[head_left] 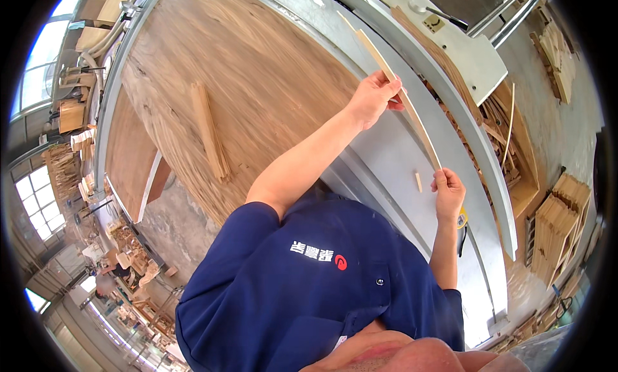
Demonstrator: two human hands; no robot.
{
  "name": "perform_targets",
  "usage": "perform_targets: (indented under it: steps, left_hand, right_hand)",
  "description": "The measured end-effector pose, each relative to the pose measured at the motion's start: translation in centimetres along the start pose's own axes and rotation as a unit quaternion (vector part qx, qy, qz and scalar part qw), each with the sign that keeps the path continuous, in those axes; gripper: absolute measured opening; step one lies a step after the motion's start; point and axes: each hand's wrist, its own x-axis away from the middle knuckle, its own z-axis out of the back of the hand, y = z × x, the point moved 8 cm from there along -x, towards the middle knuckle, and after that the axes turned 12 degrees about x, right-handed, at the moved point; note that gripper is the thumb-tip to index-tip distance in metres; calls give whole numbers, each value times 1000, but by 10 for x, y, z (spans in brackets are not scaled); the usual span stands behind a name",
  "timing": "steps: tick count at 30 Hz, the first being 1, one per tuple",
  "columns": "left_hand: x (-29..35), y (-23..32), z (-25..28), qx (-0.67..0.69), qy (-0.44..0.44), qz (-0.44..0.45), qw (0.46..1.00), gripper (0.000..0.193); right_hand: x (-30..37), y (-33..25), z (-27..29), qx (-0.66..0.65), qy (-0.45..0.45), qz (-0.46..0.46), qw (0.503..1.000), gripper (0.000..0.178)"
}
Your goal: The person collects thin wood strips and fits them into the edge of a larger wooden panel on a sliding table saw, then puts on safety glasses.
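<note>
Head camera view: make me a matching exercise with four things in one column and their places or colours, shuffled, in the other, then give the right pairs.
1. Thin wood strip
2. Small offcut
3. Slat bundle
4. Shirt

A. On the brown wood panel
B. Dark blue
C. Held by the left hand and the right hand
D. On the grey metal surface

Pairs: 1-C; 2-D; 3-A; 4-B

Your left hand [374,100] covers a stretch of the pale wood strip [418,122], while your right hand [449,190] hides its near end. Behind your right forearm, a yellow tape measure [462,219] shows only partly. The upper edge crops the broad wood panel [257,69]; a distant person [121,271] is too blurred to make out.
</note>
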Motion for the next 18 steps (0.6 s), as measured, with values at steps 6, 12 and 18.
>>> perform_targets:
  steps: [6, 12, 18]
  left_hand:
    - [-11, 15, -5, 45, -56, 9, 997, 21]
    - [-23, 17, -5, 67, -74, 18, 995, 26]
    - [-33, 19, -4, 112, -77, 27, 990, 28]
  right_hand:
    - [-16, -5, 4, -25, 60, 27, 998, 26]
    - [-28, 0, 4, -60, 65, 25, 996, 30]
    - [-38, 0, 7, -66, 65, 20, 995, 29]
